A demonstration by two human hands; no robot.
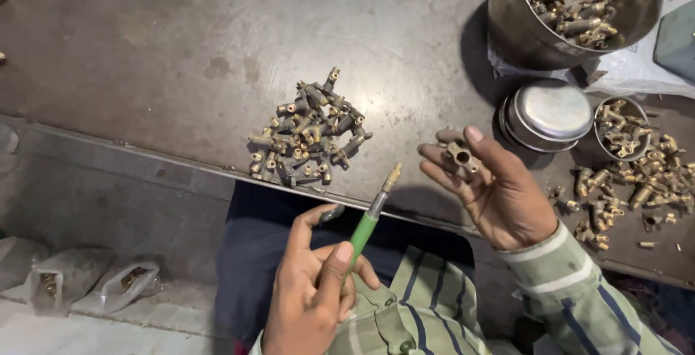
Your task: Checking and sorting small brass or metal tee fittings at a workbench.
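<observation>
My left hand (311, 290) is low in the middle, over my lap, gripping a green-handled tool (365, 226) whose metal shaft and brass tip point up and to the right. My right hand (499, 192) is palm up at the table edge, holding a small brass fitting (461, 158) between the thumb and fingers. The tool tip stops short of the fitting, with a gap between them. A pile of brass fittings (304, 134) lies on the dark metal table (145, 51), just left of the tool tip.
A large steel pot (521, 33) full of brass fittings stands at the top right. Below it sit a lidded steel tin (548, 112) and a small steel cup (601, 149) of fittings, with loose fittings (637, 188) scattered at the right. Plastic bags (119, 286) lie on the floor, lower left.
</observation>
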